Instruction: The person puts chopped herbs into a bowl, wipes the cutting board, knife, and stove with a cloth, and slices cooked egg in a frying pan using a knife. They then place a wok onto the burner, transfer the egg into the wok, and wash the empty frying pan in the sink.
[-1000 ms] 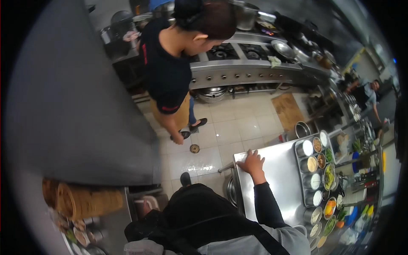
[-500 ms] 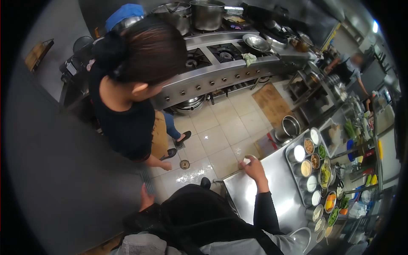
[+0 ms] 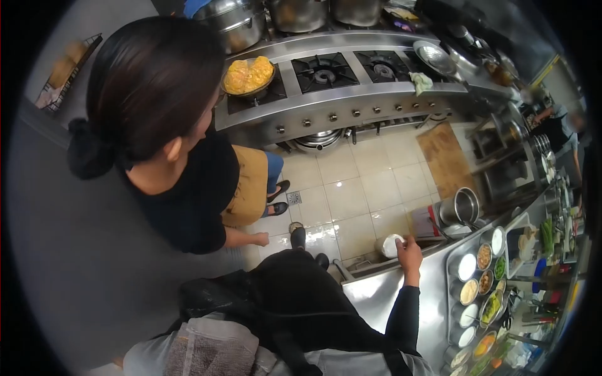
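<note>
My right hand [image 3: 410,255] is closed on the rim of a small round container [image 3: 390,246] whose top looks white. It holds the container at the near-left corner of the steel worktable [image 3: 417,307], over the edge beside the floor. What the white content is, I cannot make out. My left hand is out of view; only dark clothing shows on that side. A grey towel [image 3: 210,351] lies over my front at the bottom.
A co-worker [image 3: 182,207] stands close at my left, their hand [image 3: 260,239] hanging low. A pan of orange-yellow food [image 3: 249,75] sits on the stove [image 3: 370,103]. Several metal tubs of ingredients [image 3: 468,291] line the table's right side. A steel pot [image 3: 459,207] stands beyond the table.
I have moved forward and my view has shifted left. My left hand has left the view. The container at my right hand now shows its white top, and the orange-yellow food has become visible.
</note>
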Demonstrator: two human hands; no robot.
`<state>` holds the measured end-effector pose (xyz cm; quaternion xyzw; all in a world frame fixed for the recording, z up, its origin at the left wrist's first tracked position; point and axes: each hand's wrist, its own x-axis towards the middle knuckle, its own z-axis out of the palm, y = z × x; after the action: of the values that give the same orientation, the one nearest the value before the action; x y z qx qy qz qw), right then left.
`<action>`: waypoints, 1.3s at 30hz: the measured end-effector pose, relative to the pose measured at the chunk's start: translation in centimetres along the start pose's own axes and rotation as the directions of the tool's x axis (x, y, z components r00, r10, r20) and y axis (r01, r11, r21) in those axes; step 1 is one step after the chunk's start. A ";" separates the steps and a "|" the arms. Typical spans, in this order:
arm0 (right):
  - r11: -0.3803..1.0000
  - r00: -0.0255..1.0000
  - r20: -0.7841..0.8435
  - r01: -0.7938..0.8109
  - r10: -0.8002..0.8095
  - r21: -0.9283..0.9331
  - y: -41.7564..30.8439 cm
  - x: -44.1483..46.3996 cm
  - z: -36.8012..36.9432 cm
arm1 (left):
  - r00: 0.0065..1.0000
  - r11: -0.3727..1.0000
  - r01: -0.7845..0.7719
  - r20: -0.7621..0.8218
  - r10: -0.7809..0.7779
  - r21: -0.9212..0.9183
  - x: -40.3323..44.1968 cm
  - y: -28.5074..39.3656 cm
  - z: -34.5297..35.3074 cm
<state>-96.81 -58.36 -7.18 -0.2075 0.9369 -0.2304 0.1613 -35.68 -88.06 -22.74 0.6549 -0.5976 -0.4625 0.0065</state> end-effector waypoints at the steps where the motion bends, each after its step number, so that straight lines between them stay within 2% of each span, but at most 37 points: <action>1: 0.993 0.999 0.028 -0.044 0.047 -0.106 -0.5 0.2 0.4 | 1.000 1.000 0.001 0.023 -0.001 0.002 0.9 0.8 0.5; 3: 0.951 0.989 0.088 -0.088 0.118 -0.296 -1.3 0.5 1.0 | 0.998 1.000 -0.009 0.068 0.009 0.005 2.9 2.7 1.5; 8: 0.929 0.974 0.107 -0.152 0.198 -0.337 -1.1 1.2 1.5 | 0.980 0.995 -0.094 0.178 0.090 0.016 9.0 8.5 4.2; 11: 0.939 0.958 0.154 -0.191 0.242 -0.285 -2.1 2.1 1.5 | 0.968 0.991 -0.132 0.220 0.124 0.023 11.8 12.1 5.3; 12: 0.976 0.969 0.175 -0.148 0.175 -0.157 -0.9 2.6 2.5 | 0.964 0.989 -0.144 0.229 0.135 0.026 12.5 13.2 5.6; 15: 0.977 0.960 0.218 -0.199 0.178 0.079 -1.0 4.0 4.7 | 0.955 0.984 -0.172 0.254 0.156 0.040 14.4 16.3 6.1; 19: 0.978 0.950 0.257 -0.197 0.175 0.064 -0.2 7.3 6.2 | 0.951 0.982 -0.178 0.266 0.157 0.058 16.1 20.8 6.9; 21: 0.996 0.964 0.255 -0.079 0.068 0.032 1.5 10.4 6.0 | 0.952 0.984 -0.172 0.266 0.153 0.049 17.0 23.4 8.1; 22: 0.996 0.954 0.296 -0.064 0.045 0.055 1.4 12.4 4.6 | 0.952 0.985 -0.167 0.268 0.150 0.041 17.6 24.8 9.0; 23: 0.999 0.951 0.303 -0.052 0.052 -0.009 1.4 14.8 3.7 | 0.953 0.987 -0.155 0.267 0.141 0.033 17.9 26.0 10.0; 25: 0.991 0.981 0.138 0.128 -0.134 0.046 4.3 20.5 4.1 | 0.959 0.992 -0.120 0.260 0.109 0.029 18.0 28.0 11.5; 26: 0.988 0.990 0.032 0.137 -0.140 0.067 2.6 23.1 2.3 | 0.962 0.994 -0.104 0.258 0.092 0.033 17.9 28.9 12.3; 27: 0.991 0.988 -0.082 0.133 -0.131 0.021 1.7 26.4 1.5 | 0.963 0.996 -0.087 0.257 0.076 0.031 17.7 29.6 13.2; 29: 0.977 0.997 -0.079 -0.006 0.023 0.213 -3.5 30.2 -3.6 | 0.966 0.998 -0.060 0.253 0.050 0.034 17.7 31.1 14.8; 30: 0.979 0.997 -0.074 -0.001 0.016 0.205 -3.9 32.8 -4.3 | 0.967 0.998 -0.048 0.254 0.038 0.035 17.5 31.6 15.6; 32: 0.968 0.996 -0.019 0.086 -0.084 0.236 -4.2 36.6 -4.7 | 0.966 0.998 -0.041 0.259 0.027 0.049 17.3 32.5 17.1; 33: 0.922 0.982 0.061 0.144 -0.177 0.358 -4.0 38.5 -4.0 | 0.966 0.997 -0.044 0.256 0.026 0.062 17.1 32.6 17.6; 34: 0.896 0.949 0.162 0.187 -0.271 0.403 -4.0 39.8 -3.7 | 0.969 0.996 -0.044 0.247 0.025 0.074 16.8 32.4 18.0; 36: 0.909 0.898 0.267 0.257 -0.350 0.328 -3.8 42.3 -1.7 | 0.971 0.992 -0.056 0.239 0.028 0.109 16.3 32.1 19.4; 39: 0.928 0.881 0.380 0.153 -0.284 0.340 -3.0 44.6 0.6 | 0.962 0.980 -0.101 0.266 0.053 0.169 16.9 32.3 22.0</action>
<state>-134.09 -81.65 -15.38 -0.3308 0.8039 -0.3362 0.3622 -76.63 -98.64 -27.31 0.5626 -0.6578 -0.4876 -0.1137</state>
